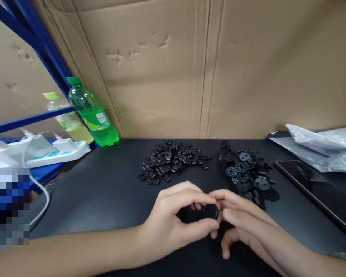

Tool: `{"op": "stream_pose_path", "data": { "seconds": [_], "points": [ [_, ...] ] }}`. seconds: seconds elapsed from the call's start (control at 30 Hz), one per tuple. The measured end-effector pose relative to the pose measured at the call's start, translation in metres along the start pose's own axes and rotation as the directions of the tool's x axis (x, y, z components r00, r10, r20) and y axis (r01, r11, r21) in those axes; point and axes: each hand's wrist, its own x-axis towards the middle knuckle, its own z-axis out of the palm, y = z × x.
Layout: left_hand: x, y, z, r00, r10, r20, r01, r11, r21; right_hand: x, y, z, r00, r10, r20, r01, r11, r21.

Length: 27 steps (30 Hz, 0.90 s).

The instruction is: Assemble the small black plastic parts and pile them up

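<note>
A small black round plastic part [211, 211] is pinched between the thumb and index finger of my left hand [178, 215]. Its flat face, with small holes, points up toward me. My right hand [239, 219] meets it from the right, its fingers curled around the part's far edge and its thumb close beside it. The right fingertips are partly hidden behind the part and my left fingers. Beyond my hands lie a pile of small black perforated parts with short barrels [173, 157] and, to its right, a pile of black discs and clips [245, 173].
On the right, a dark phone or tablet [314, 192] lies before clear plastic bags [320, 148]. At left stand a green soda bottle [93, 115], a pale yellow drink bottle [72, 123] and a white power strip [66, 152] with a cable. Cardboard [161, 69] walls the table's back.
</note>
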Motion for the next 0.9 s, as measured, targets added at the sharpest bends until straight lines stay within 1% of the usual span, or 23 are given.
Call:
{"op": "stream_pose_path", "data": {
  "seconds": [0.1, 0.17, 0.23, 0.3, 0.4, 0.53, 0.67, 0.8, 0.9],
  "points": [
    [-0.002, -0.002, 0.001, 1.000, 0.006, 0.013, -0.005, 0.997, -0.078, -0.001, 0.003, 0.002, 0.987, 0.060, 0.149, -0.083, 0.985, 0.155],
    [-0.003, -0.002, 0.002, 0.999, 0.023, 0.031, -0.019, 0.993, -0.114, -0.002, 0.005, 0.003, 0.975, 0.098, 0.201, -0.139, 0.969, 0.203],
    [-0.003, -0.002, 0.002, 0.999, 0.029, 0.039, -0.023, 0.991, -0.134, -0.003, 0.006, 0.004, 0.969, 0.123, 0.215, -0.172, 0.959, 0.226],
    [-0.003, 0.000, 0.002, 0.999, 0.020, 0.037, -0.015, 0.991, -0.137, -0.003, 0.005, 0.004, 0.968, 0.127, 0.216, -0.180, 0.952, 0.249],
    [-0.002, 0.001, 0.001, 1.000, 0.018, 0.018, -0.015, 0.992, -0.129, -0.002, 0.003, 0.003, 0.967, 0.101, 0.232, -0.169, 0.940, 0.297],
    [-0.004, 0.001, 0.000, 0.999, 0.045, -0.004, -0.045, 0.989, -0.139, 0.001, 0.003, 0.001, 0.962, 0.074, 0.261, -0.161, 0.930, 0.330],
    [-0.005, -0.002, 0.001, 0.999, 0.053, -0.003, -0.052, 0.990, -0.132, 0.005, 0.010, 0.001, 0.971, 0.058, 0.234, -0.139, 0.928, 0.347],
    [-0.006, -0.002, 0.004, 0.996, 0.092, -0.018, -0.093, 0.993, -0.067, 0.008, 0.018, -0.001, 0.977, 0.018, 0.214, -0.083, 0.951, 0.299],
    [-0.007, -0.001, 0.006, 0.996, 0.082, -0.025, -0.083, 0.996, -0.039, 0.009, 0.019, 0.000, 0.991, 0.022, 0.134, -0.052, 0.972, 0.228]
  ]
}}
